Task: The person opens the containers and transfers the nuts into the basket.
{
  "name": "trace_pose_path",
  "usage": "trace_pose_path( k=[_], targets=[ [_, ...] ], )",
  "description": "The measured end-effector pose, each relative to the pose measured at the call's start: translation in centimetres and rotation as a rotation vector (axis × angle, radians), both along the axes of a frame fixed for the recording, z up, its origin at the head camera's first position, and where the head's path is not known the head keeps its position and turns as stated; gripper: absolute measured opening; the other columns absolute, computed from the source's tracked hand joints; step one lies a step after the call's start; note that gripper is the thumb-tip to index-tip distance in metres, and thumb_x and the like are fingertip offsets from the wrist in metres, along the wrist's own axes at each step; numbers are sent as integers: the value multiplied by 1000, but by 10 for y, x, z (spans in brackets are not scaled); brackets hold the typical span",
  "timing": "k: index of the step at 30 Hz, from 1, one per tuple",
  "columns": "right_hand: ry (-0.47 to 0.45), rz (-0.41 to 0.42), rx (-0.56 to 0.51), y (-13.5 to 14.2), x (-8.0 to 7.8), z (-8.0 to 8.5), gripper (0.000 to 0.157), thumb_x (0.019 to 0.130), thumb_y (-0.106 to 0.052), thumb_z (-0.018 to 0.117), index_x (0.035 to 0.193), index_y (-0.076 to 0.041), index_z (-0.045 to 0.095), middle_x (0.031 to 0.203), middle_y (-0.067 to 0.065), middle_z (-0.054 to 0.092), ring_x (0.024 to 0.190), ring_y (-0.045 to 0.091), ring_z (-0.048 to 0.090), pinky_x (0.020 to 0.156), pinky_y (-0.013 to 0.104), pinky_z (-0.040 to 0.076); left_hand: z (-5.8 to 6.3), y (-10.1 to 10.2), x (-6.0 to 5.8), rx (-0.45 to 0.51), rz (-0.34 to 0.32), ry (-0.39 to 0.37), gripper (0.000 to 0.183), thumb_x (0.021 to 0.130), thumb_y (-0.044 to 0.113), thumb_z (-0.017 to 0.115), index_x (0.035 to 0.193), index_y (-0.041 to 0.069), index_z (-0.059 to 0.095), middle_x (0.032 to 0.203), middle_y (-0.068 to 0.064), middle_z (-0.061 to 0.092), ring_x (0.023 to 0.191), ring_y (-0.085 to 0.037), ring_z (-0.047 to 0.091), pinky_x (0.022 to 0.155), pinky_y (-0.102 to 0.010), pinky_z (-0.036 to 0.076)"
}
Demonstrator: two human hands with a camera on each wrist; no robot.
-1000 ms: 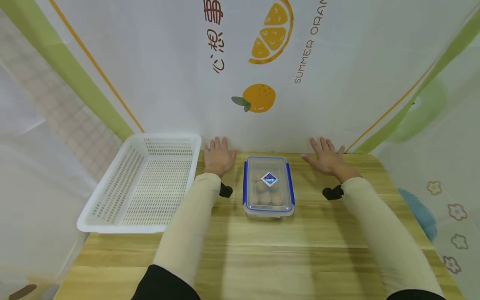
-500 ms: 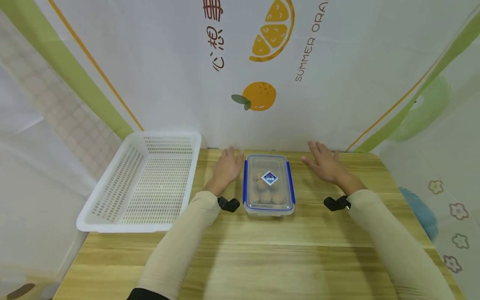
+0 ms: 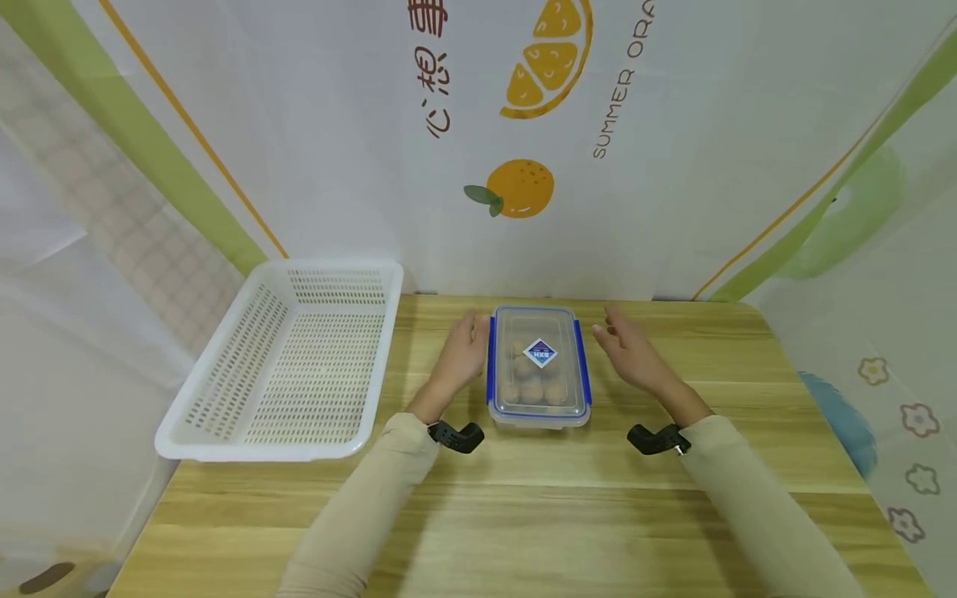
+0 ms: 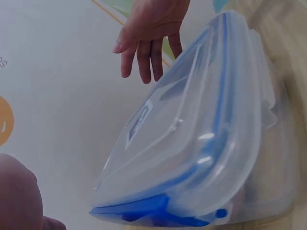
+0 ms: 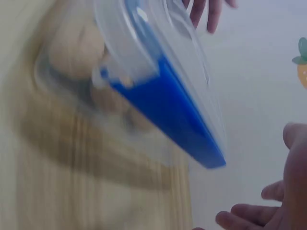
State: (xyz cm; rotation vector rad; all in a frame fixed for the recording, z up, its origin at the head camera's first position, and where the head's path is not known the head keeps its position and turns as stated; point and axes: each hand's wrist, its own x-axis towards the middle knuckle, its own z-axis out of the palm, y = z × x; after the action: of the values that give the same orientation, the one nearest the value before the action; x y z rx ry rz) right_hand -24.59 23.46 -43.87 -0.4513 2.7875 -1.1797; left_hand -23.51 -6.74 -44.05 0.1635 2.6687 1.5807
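A clear lidded food container [image 3: 540, 394] with blue side clips lies on the table, a diamond-shaped label on its lid. Through the plastic show several rounded tan things [image 5: 77, 50], loosely egg-like. My left hand [image 3: 461, 355] is at the container's left side, fingers fairly straight and fingertips right at the blue clip. On the other side, a small gap separates my right hand [image 3: 634, 355] from the right clip; its fingers are extended and the palm faces inward. The left wrist view shows the right hand [image 4: 158, 21] beyond the lid. Neither hand holds anything.
A white perforated plastic basket [image 3: 359, 451] stands at the table's left, near the left forearm. The wooden table [image 3: 523, 507] meets a white printed curtain [image 3: 336, 166] along its back edge. Black wrist cameras [image 3: 458, 438] sit on both wrists.
Both hands have left the table's back edge, drawn back toward the person and moved inward to the container's sides, palms turning to face each other. The container and basket stay put.
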Motion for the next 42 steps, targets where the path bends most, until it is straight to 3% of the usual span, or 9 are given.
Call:
trace_pose_path(
  k=[3,5,7,11,16,20,25,32,42],
  targets=[
    [-32,-41,-48,-7,5,-6,70,112,-38,34,158,10,13,152,38,35,135,54,42,107,64,41,-4,3,2,37,-3,-16,63,112,38,31,156,-7,28,144,-31,50,121,-41,60,94,-49,56],
    [-59,-68,-80,-11,8,-9,70,112,-40,34,159,8,15,149,37,40,130,53,48,98,60,50,-7,6,3,55,1,-14,61,112,35,33,154,-10,31,132,-31,58,108,-40,66,84,-47,60],
    [-102,-95,-123,-15,11,-13,70,112,-42,33,160,6,15,149,36,40,127,52,51,90,56,56,-10,9,2,55,10,-10,58,112,32,33,151,-11,35,126,-31,61,104,-40,67,86,-48,59],
    [-191,-158,-195,-21,17,-20,69,112,-42,32,160,4,15,146,35,45,116,47,59,78,48,61,-17,13,3,21,31,-13,57,112,31,34,149,-12,38,131,-31,59,119,-42,60,105,-52,48],
    [-246,-207,-225,-30,20,-27,68,112,-42,33,161,3,17,132,33,54,100,38,63,68,44,61,-25,16,6,20,42,-54,58,112,35,33,150,-9,39,132,-30,60,118,-41,61,102,-53,49],
    [-228,-202,-196,-35,22,-32,68,112,-43,33,160,3,20,146,34,45,122,47,57,89,54,57,-32,18,6,20,48,-61,54,112,35,32,147,-5,44,131,-27,61,117,-39,62,101,-52,50],
    [-200,-200,-195,-40,22,-39,62,113,-37,32,160,2,21,159,30,31,143,49,34,115,62,30,-37,20,7,28,67,-57,51,112,34,33,148,-1,47,138,-25,59,124,-39,58,106,-53,46],
    [-202,-247,-217,-44,24,-46,58,113,-33,28,161,-1,22,161,28,28,147,47,28,119,60,23,-40,19,5,31,57,-64,50,113,33,31,148,0,45,135,-25,60,120,-39,60,103,-53,48],
    [-96,-227,-183,-48,25,-44,50,113,-21,27,155,7,31,152,33,40,139,50,40,115,61,32,-35,22,2,-38,19,-73,49,114,26,26,146,-7,41,131,-28,60,116,-39,63,98,-51,52]
  ],
)
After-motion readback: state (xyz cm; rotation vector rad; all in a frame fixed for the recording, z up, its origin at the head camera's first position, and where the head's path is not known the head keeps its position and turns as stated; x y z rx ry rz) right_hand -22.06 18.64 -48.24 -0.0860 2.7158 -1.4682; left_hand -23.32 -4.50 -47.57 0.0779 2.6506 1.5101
